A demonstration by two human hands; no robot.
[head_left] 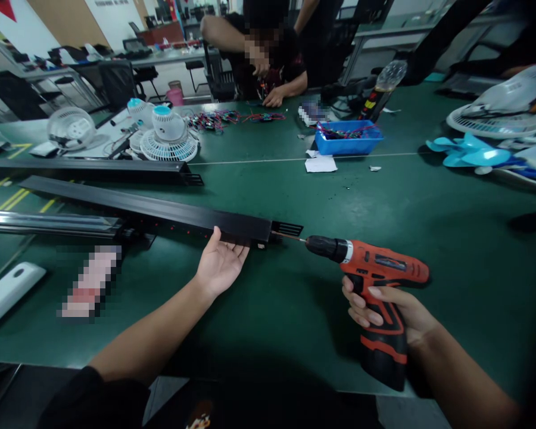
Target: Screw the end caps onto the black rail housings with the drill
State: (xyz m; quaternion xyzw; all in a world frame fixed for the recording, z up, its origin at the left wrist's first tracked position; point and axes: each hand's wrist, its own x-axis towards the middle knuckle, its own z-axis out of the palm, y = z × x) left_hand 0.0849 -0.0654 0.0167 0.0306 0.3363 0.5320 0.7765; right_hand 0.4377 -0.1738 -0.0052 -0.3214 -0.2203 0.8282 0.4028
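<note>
My right hand (375, 307) is wrapped round the grip of an orange and black cordless drill (386, 262), which points left. Its long thin bit reaches the right end of a long black rectangular housing (174, 210); whether the tip touches a screw there I cannot make out. My left hand (223, 262) holds the housing near that end, thumb on the near side and fingers underneath. A slotted black tab (288, 229) sticks out past the housing's end. Small red dots line its near side.
More black housings (80, 170) lie behind and to the left. White fan parts (168, 134) stand at the back left. A blue bin (349, 138) with wires, a bottle (382, 89) and cyan fan blades (469, 150) are farther right. Across the table, a person's hands (274, 95) work among wires.
</note>
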